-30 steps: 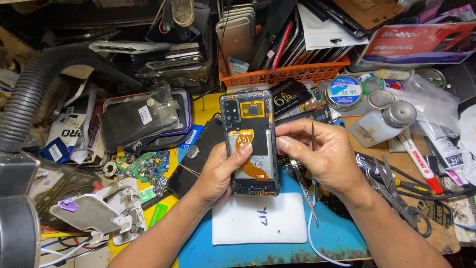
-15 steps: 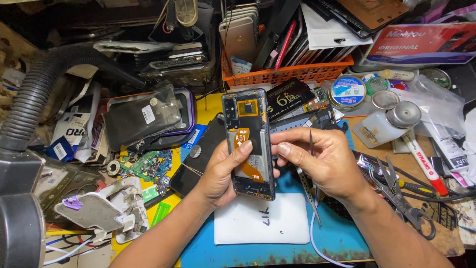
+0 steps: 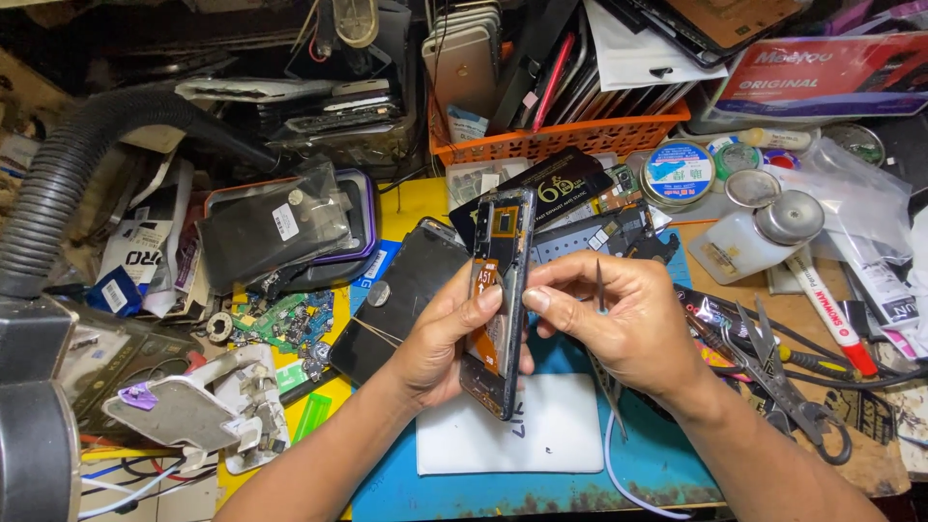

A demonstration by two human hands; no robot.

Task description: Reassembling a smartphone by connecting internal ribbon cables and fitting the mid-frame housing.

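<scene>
The left hand (image 3: pixel 440 338) curls shut around the opened phone (image 3: pixel 500 295), holding it on edge above the middle of the desk (image 3: pixel 406 203), thumb on the orange flex strip. The right hand (image 3: pixel 619 324) pinches the phone's right edge with thumb and forefinger, tweezers (image 3: pixel 599 286) tucked upright among its fingers. Free room lies only toward the desk's near edge, over the white pad (image 3: pixel 541 435) on the blue mat (image 3: pixel 464 488); an orange basket (image 3: pixel 565 137) closes the far side and scissors (image 3: pixel 783 377) lie just to the right.
</scene>
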